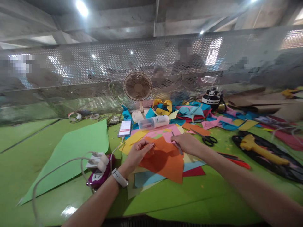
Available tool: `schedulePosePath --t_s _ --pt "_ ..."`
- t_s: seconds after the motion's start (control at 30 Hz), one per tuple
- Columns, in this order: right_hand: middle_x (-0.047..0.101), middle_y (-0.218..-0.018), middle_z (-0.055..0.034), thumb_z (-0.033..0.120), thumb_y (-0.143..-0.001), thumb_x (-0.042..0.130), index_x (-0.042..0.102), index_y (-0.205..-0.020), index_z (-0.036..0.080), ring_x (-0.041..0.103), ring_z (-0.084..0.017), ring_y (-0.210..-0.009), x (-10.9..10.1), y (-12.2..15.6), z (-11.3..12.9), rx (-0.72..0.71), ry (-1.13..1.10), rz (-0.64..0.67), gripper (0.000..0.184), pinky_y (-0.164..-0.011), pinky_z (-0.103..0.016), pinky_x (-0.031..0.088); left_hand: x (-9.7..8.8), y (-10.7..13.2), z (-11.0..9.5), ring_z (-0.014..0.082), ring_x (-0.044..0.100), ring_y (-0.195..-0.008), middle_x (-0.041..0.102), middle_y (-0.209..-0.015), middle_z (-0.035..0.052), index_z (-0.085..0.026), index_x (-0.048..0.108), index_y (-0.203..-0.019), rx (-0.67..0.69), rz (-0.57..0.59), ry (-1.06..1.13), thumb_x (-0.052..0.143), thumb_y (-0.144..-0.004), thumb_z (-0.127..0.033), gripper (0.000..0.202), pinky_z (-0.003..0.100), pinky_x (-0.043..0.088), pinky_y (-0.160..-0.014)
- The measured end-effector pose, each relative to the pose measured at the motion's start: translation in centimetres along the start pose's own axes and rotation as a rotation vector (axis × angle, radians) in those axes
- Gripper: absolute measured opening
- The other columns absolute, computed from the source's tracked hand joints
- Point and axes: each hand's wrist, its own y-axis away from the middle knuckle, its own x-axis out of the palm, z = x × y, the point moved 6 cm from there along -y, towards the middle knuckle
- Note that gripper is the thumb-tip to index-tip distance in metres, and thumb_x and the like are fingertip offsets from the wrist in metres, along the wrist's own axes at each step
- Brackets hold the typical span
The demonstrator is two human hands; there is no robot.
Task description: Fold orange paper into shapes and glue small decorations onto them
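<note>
Status of work: orange sheet [167, 162] in process. It lies before me on a stack of coloured paper, above a light blue sheet [148, 179] and a red sheet [194, 171]. My left hand [139, 153] is at its upper left part, thumb and fingertips drawn close together; I cannot tell whether paper is pinched between them. My right hand [186, 143] is closed on a slim grey tool [180, 149], held over the sheet's right side; its exact type is unclear.

Completed, as I judge it: the creased paper pieces [190, 111] heaped behind the bottle [153, 122]. Outstanding: the orange sheet, probably part-worked given its uneven upper edge, and the flat sheets beneath. The large green sheet [81, 148], left, appears uncut. Scissors [208, 140] lie unused, right of centre.
</note>
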Motion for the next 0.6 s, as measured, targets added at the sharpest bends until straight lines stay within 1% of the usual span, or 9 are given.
schedulePosePath --t_s 0.07,0.13,0.2,0.3,0.37,0.43,0.47,0.5,0.6 --pt "0.071 -0.085 -0.0078 0.015 -0.086 0.046 0.065 -0.091 0.020 0.065 -0.022 -0.082 0.3 0.0 -0.1 -0.010 0.018 0.012 0.021 -0.062 -0.026 0.034 0.0 0.0 -0.4 0.0102 0.052 -0.060 0.064 -0.068 0.0021 -0.015 0.064 -0.076 0.028 0.011 -0.008 0.063 -0.082 -0.039 0.025 0.021 0.039 -0.059" --pt "0.071 -0.089 -0.0083 0.012 -0.083 0.047 0.066 -0.094 0.021 0.065 -0.023 -0.087 0.4 0.0 -0.1 -0.018 0.031 0.026 0.023 -0.063 -0.026 0.034 -0.1 0.0 -0.7 0.0111 0.054 -0.065 0.065 -0.070 0.0026 -0.015 0.065 -0.076 0.052 0.012 -0.024 0.062 -0.083 -0.038 0.024 0.022 0.040 -0.064" --pt "0.071 -0.092 -0.0081 0.012 -0.082 0.048 0.066 -0.096 0.022 0.065 -0.024 -0.089 0.6 0.0 -0.1 -0.022 0.038 0.035 0.025 -0.065 -0.027 0.036 -0.3 -0.1 -0.6 0.0121 0.056 -0.068 0.067 -0.074 0.0032 -0.016 0.066 -0.077 0.052 -0.005 -0.030 0.062 -0.083 -0.038 0.024 0.022 0.041 -0.065" --pt "0.071 -0.095 -0.0066 0.014 -0.083 0.047 0.066 -0.100 0.023 0.065 -0.023 -0.089 0.8 0.0 -0.1 -0.032 0.029 0.048 0.027 -0.066 -0.026 0.039 -0.7 -0.3 -0.2 0.0127 0.056 -0.067 0.067 -0.076 0.0035 -0.016 0.068 -0.081 0.026 -0.033 -0.030 0.064 -0.080 -0.041 0.026 0.022 0.041 -0.062" --pt "0.070 -0.098 -0.0064 0.015 -0.083 0.046 0.064 -0.109 0.024 0.064 -0.022 -0.090 0.4 0.1 -0.6 -0.044 -0.022 0.034 0.033 -0.068 -0.026 0.040 -0.7 -0.4 -0.1 0.0133 0.056 -0.067 0.067 -0.077 0.0039 -0.015 0.068 -0.082 0.025 -0.038 -0.032 0.065 -0.079 -0.043 0.028 0.023 0.042 -0.062" --pt "0.070 -0.099 -0.0068 0.018 -0.083 0.047 0.059 -0.121 0.024 0.064 -0.021 -0.088 -0.8 0.4 -1.9 -0.044 -0.093 -0.007 0.041 -0.068 -0.026 0.041 -0.7 -0.4 -0.2 0.0139 0.056 -0.069 0.066 -0.076 0.0039 -0.015 0.067 -0.080 0.033 -0.043 -0.028 0.064 -0.078 -0.043 0.028 0.024 0.043 -0.065" --pt "0.070 -0.096 -0.0067 0.020 -0.083 0.048 0.057 -0.124 0.023 0.063 -0.021 -0.084 -1.8 0.7 -3.0 -0.029 -0.123 -0.034 0.043 -0.066 -0.026 0.041 -0.7 -0.4 -0.3 0.0140 0.057 -0.069 0.066 -0.076 0.0038 -0.015 0.066 -0.080 0.035 -0.045 -0.023 0.064 -0.078 -0.043 0.028 0.025 0.043 -0.067" --pt "0.070 -0.091 -0.0061 0.023 -0.083 0.049 0.058 -0.124 0.022 0.063 -0.020 -0.079 -2.9 1.1 -4.2 -0.001 -0.141 -0.063 0.042 -0.064 -0.026 0.041 -0.7 -0.3 -0.4 0.0140 0.057 -0.070 0.066 -0.076 0.0037 -0.015 0.066 -0.080 0.033 -0.048 -0.018 0.064 -0.078 -0.043 0.028 0.025 0.043 -0.067" --pt "0.069 -0.081 -0.0030 0.029 -0.084 0.047 0.064 -0.108 0.020 0.060 -0.017 -0.069 -6.4 2.9 -8.4 0.142 -0.172 -0.191 0.031 -0.059 -0.024 0.038 -0.5 -0.2 -0.7 0.0139 0.056 -0.068 0.066 -0.076 0.0043 -0.015 0.066 -0.081 0.024 -0.047 -0.011 0.063 -0.080 -0.043 0.029 0.025 0.043 -0.065"
